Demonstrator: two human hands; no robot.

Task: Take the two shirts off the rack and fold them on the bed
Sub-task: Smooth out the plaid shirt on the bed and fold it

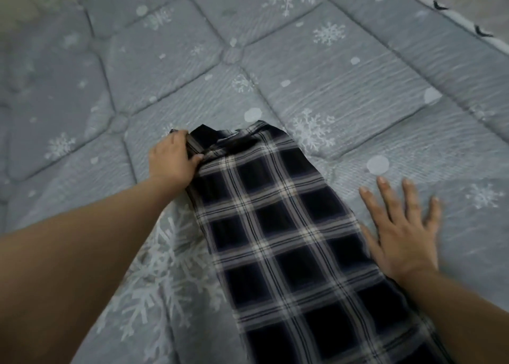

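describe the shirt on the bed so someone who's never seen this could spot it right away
Start from the grey quilted bed cover printed with white snowflakes. In the middle near the viewer lies the shirt, folded into a long narrow strip, the left hand gripping its far corner. It is the only dark thing there: navy plaid with pale lines.

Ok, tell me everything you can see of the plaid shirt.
The plaid shirt is dark navy to black with crossing white and grey lines, in what looks like thin woven fabric. It lies on the grey snowflake-print quilt as a long narrow strip, apparently folded lengthwise, running from the bottom edge of the view up to the middle. Its far end shows a dark folded-over part. The left hand grips the far left corner. The right hand lies flat and spread by its right edge, on the quilt.
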